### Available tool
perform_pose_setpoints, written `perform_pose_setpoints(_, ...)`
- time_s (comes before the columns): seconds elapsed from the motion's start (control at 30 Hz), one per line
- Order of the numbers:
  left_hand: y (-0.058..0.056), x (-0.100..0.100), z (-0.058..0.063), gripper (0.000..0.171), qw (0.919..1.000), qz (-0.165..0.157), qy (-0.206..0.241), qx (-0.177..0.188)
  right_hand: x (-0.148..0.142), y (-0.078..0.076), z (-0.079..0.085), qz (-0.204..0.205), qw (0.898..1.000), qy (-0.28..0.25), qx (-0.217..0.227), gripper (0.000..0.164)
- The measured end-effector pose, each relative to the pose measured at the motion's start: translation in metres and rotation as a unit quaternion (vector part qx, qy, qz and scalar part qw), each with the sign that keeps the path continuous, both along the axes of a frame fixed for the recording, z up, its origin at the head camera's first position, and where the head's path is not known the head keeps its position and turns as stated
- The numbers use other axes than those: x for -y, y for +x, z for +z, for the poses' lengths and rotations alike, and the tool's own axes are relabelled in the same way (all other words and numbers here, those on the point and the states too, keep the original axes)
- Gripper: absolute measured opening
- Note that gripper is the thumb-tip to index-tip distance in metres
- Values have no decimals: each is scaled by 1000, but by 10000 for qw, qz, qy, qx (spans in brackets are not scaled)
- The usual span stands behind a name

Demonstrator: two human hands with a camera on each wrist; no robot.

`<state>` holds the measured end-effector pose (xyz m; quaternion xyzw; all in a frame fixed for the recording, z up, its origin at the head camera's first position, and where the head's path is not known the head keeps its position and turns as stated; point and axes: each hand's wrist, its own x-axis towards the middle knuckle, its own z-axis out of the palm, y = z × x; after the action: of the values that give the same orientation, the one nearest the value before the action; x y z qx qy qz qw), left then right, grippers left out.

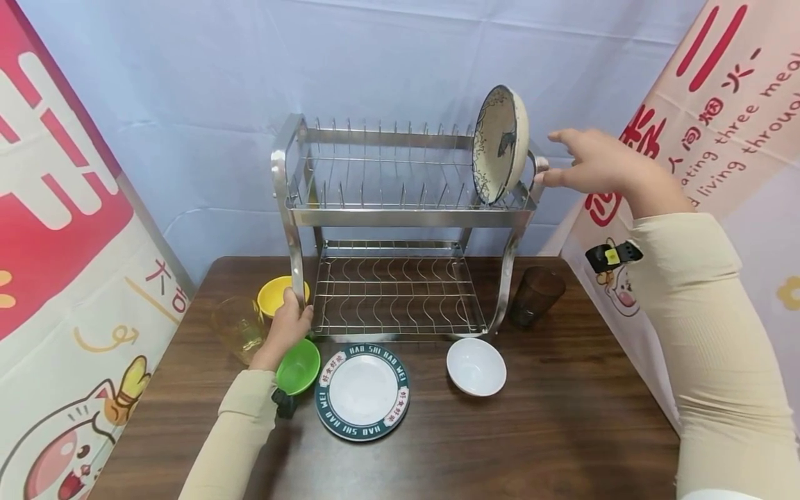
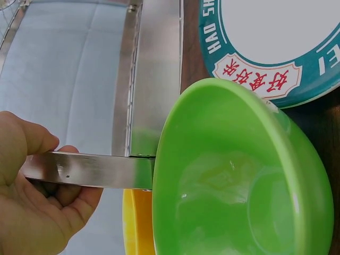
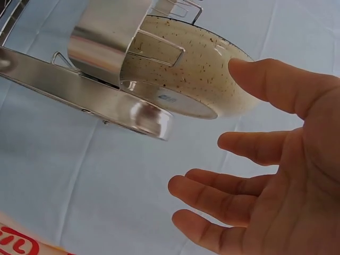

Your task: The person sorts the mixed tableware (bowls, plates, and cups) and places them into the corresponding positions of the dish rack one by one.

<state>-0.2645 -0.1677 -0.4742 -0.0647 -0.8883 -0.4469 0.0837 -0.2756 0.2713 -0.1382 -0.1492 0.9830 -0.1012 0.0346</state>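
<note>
My left hand (image 1: 291,325) grips the left front leg (image 2: 90,170) of a two-tier metal dish rack (image 1: 406,218), fingers and thumb wrapped round the flat bar. My right hand (image 1: 596,167) is held beside the rack's upper right end, fingers spread and holding nothing. Near it a cream speckled bowl (image 1: 500,146) with a dark rim and a blue pattern inside stands on edge in the upper tier's right end. In the right wrist view, the bowl's underside (image 3: 186,64) faces the thumb. A green bowl (image 1: 298,368) and a yellow bowl (image 1: 273,295) sit close to my left hand.
In front of the rack, a green-rimmed white plate (image 1: 362,392) and a white bowl (image 1: 476,368) rest on the wooden table (image 1: 537,430). A dark brown glass (image 1: 539,295) stands right of the rack, and a clear yellowish glass (image 1: 237,326) at the left. Cloth hangs behind and at both sides.
</note>
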Motion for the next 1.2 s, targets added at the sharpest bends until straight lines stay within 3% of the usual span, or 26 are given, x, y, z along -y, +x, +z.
perform_pose_setpoints(0.27,0,-1,-1,23,10000,18,-6,30,-18,5,-16,-218,9978,-583,228,83)
perform_pose_setpoints(0.6,0,-1,-1,22,10000,48,-27,-6,-37,7,-50,-345,9925,-1097,417,82)
perform_pose_setpoints(1.2,-1,1,0,23,10000,16,-90,20,-61,11,-106,-501,9859,-1464,642,78)
